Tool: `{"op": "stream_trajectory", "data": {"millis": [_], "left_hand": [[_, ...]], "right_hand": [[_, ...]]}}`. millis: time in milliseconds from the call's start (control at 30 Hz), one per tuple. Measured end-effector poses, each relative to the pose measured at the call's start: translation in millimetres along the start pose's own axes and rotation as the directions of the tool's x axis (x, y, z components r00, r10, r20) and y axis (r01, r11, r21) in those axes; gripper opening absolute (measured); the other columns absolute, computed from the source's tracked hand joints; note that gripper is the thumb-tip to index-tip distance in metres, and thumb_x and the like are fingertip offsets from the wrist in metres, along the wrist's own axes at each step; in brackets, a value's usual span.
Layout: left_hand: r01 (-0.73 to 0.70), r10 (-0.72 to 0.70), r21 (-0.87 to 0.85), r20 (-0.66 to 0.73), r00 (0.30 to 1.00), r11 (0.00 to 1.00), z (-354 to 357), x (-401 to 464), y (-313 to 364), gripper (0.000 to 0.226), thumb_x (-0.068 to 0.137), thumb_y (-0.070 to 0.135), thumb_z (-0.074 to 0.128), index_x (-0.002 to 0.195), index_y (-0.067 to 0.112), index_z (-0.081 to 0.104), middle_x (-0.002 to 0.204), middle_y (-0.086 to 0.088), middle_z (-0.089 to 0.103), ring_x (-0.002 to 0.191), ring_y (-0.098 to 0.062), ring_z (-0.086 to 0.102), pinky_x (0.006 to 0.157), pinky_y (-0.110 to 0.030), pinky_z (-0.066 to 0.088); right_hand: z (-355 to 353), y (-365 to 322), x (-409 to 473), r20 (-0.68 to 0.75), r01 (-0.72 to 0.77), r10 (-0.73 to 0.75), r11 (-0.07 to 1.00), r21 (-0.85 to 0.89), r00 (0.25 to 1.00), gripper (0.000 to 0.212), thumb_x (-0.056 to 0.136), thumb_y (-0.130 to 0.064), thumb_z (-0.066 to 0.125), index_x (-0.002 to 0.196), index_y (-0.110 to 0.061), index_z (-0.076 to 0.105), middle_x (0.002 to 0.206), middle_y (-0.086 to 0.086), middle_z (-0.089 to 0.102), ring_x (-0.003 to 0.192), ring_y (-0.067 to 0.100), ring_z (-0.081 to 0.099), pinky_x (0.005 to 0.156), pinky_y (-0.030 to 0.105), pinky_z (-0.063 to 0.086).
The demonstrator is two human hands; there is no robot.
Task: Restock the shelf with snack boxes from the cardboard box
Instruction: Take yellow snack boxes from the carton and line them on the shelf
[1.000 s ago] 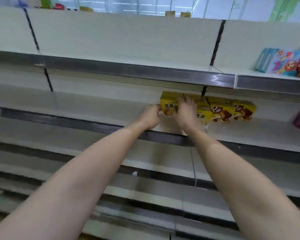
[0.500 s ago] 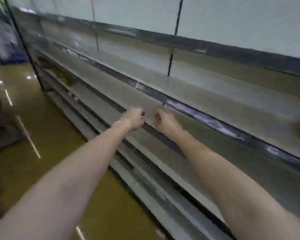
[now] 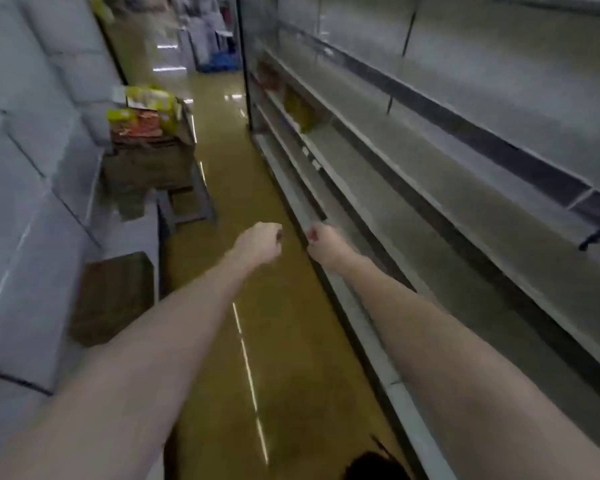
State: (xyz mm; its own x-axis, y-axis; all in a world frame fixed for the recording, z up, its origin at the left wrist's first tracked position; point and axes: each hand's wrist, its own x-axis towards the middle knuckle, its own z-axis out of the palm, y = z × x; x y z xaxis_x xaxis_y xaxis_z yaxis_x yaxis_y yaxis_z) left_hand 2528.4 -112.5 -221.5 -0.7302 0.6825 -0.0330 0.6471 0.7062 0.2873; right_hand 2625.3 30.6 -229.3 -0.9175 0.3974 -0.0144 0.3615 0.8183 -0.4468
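Observation:
Both my arms reach forward over the aisle floor. My left hand (image 3: 258, 242) and my right hand (image 3: 323, 241) have curled fingers and hold nothing. A brown cardboard box (image 3: 149, 161) stands on the left side of the aisle, with yellow and red snack packs (image 3: 142, 116) piled in its top. The grey shelf unit (image 3: 430, 188) runs along the right, and my right hand hovers near the edge of its lowest board. The view is blurred.
A second brown carton (image 3: 113, 296) sits low on the left, against grey shelving (image 3: 32, 150). The yellow-brown floor (image 3: 243, 174) runs ahead down the aisle. A few brownish items (image 3: 298, 105) lie on far right-hand shelves. Blue goods (image 3: 219, 62) stand at the aisle's end.
My hands left the yellow snack boxes on the shelf and drew back with fingers curled. The view swung left, from facing the shelf to looking down the aisle at the cardboard box.

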Motion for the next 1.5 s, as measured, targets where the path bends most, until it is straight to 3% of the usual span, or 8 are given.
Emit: {"op": "stream_trajectory", "data": {"millis": [133,267,433,600,700,833,1167,1500], "left_hand": [[0.121,-0.120,0.058,-0.024,0.992,0.991,3,42,-65,0.024,0.090,0.020,0.050,0.110,0.021,0.064,0.112,-0.011,0.067,0.102,-0.034,0.065,0.081,-0.036,0.052],[0.217,-0.214,0.048,-0.060,0.975,0.975,4,102,-125,0.025,0.091,0.022,0.049,0.112,0.022,0.062,0.114,-0.009,0.067,0.102,-0.034,0.064,0.080,-0.037,0.052],[0.301,-0.300,0.000,-0.078,0.951,0.954,-15,205,-200,0.029,0.088,0.024,0.054,0.115,0.017,0.062,0.115,-0.011,0.067,0.104,-0.033,0.064,0.087,-0.043,0.054],[0.393,-0.391,0.026,-0.069,0.918,0.919,-53,302,-263,0.029,0.089,0.019,0.055,0.118,0.016,0.059,0.111,-0.011,0.067,0.099,-0.034,0.064,0.083,-0.044,0.055],[0.398,-0.396,-0.010,-0.119,0.910,0.917,-70,347,-297,0.019,0.088,0.015,0.055,0.106,0.011,0.061,0.102,-0.016,0.066,0.096,-0.036,0.064,0.080,-0.043,0.054],[0.429,-0.420,0.047,-0.128,0.898,0.902,-92,404,-345,0.018,0.092,0.016,0.054,0.107,0.011,0.062,0.105,-0.012,0.067,0.099,-0.032,0.063,0.080,-0.038,0.051],[0.421,-0.455,-0.178,-0.254,0.853,0.889,-151,604,-533,0.023,0.086,0.020,0.053,0.107,0.018,0.061,0.109,-0.013,0.067,0.100,-0.035,0.063,0.076,-0.040,0.051],[0.406,-0.450,-0.206,-0.257,0.855,0.890,-211,792,-676,0.025,0.087,0.014,0.052,0.110,0.014,0.061,0.105,-0.012,0.068,0.098,-0.035,0.064,0.076,-0.044,0.054]], "right_hand": [[33,-25,83,0.113,0.058,-0.054,0.998,-0.029,0.992,0.020,0.090,-0.012,0.058,0.110,-0.012,0.056,0.112,0.011,0.058,0.107,0.031,0.057,0.085,0.038,0.051],[63,-50,181,0.108,0.166,-0.162,0.986,-0.026,0.981,0.015,0.087,-0.016,0.061,0.101,-0.014,0.056,0.100,0.006,0.055,0.096,0.029,0.059,0.077,0.036,0.051],[85,-92,316,0.164,0.290,-0.291,0.956,0.030,0.942,0.031,0.084,-0.013,0.067,0.114,-0.007,0.060,0.115,0.018,0.058,0.108,0.033,0.056,0.088,0.033,0.045],[93,-121,444,0.200,0.348,-0.349,0.937,0.042,0.916,0.029,0.085,-0.015,0.064,0.113,-0.009,0.059,0.110,0.017,0.060,0.105,0.034,0.058,0.089,0.038,0.049],[98,-139,511,0.188,0.389,-0.387,0.921,0.029,0.903,0.027,0.083,-0.017,0.066,0.108,-0.009,0.059,0.105,0.017,0.063,0.102,0.034,0.059,0.086,0.036,0.046],[108,-168,586,0.136,0.417,-0.422,0.907,0.063,0.896,0.025,0.083,-0.018,0.067,0.105,-0.010,0.060,0.103,0.013,0.059,0.098,0.029,0.056,0.087,0.035,0.043],[165,-283,837,0.094,0.490,-0.484,0.870,-0.051,0.870,0.029,0.082,-0.021,0.064,0.108,-0.009,0.058,0.106,0.017,0.060,0.104,0.038,0.053,0.088,0.041,0.043],[181,-349,1048,0.091,0.385,-0.383,0.923,0.002,0.919,0.031,0.083,-0.018,0.062,0.112,-0.009,0.057,0.110,0.012,0.055,0.105,0.030,0.050,0.088,0.042,0.047]]}}
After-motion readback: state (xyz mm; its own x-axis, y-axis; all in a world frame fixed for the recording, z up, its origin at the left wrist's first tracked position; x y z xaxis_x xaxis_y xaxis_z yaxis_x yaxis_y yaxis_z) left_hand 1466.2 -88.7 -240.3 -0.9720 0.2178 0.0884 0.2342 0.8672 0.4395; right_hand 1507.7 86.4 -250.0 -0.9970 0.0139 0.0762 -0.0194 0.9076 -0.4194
